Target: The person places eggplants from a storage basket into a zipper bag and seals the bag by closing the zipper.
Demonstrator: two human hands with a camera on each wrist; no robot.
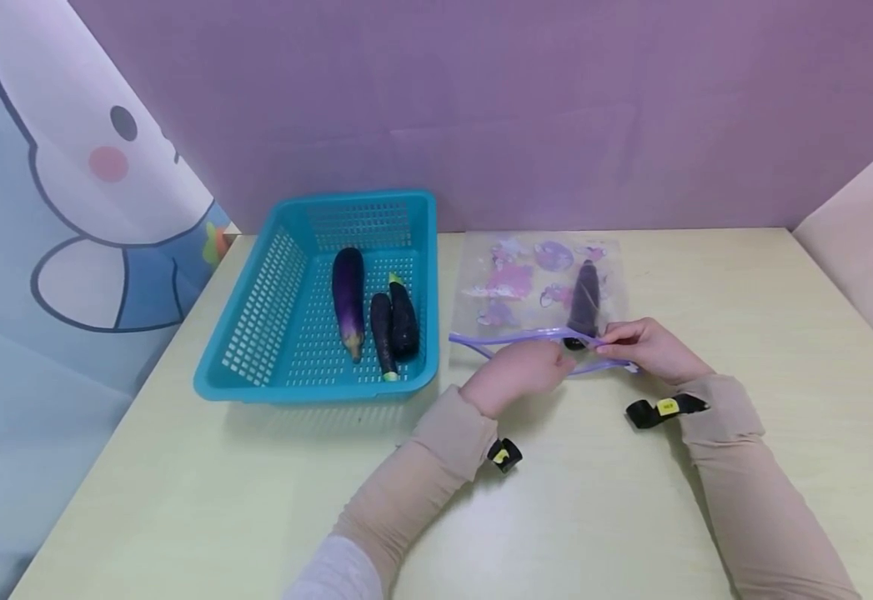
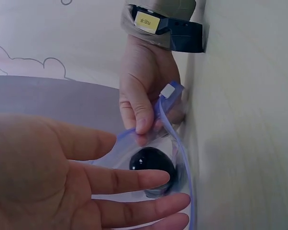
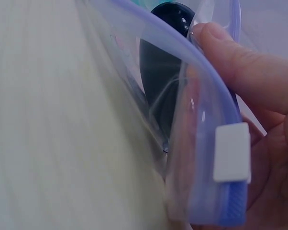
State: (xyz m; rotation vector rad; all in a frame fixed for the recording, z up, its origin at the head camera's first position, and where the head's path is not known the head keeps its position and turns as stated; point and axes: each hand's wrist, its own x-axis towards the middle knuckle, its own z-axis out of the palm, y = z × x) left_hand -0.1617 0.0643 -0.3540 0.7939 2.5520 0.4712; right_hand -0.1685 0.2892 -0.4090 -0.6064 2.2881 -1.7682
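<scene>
A clear slider bag (image 1: 477,275) with pink and purple prints lies on the table, its purple-edged mouth parted toward me. Inside it, along the right side, is a dark eggplant (image 1: 585,298); its rounded black end shows at the mouth in both wrist views. My right hand (image 1: 649,346) pinches the bag's rim near the right corner, close to the white slider (image 3: 232,153). At the mouth is my left hand (image 1: 526,368), its fingers extended in front of the eggplant's end in the left wrist view. Whether those fingertips touch it I cannot tell.
Left of the bag stands a blue perforated basket (image 1: 316,392). In it lie a larger purple eggplant (image 1: 348,296) and two slim dark ones, side by side. A purple backdrop (image 1: 481,117) rises behind the pale table (image 1: 556,517); a rabbit-print cloth (image 1: 1,375) hangs left.
</scene>
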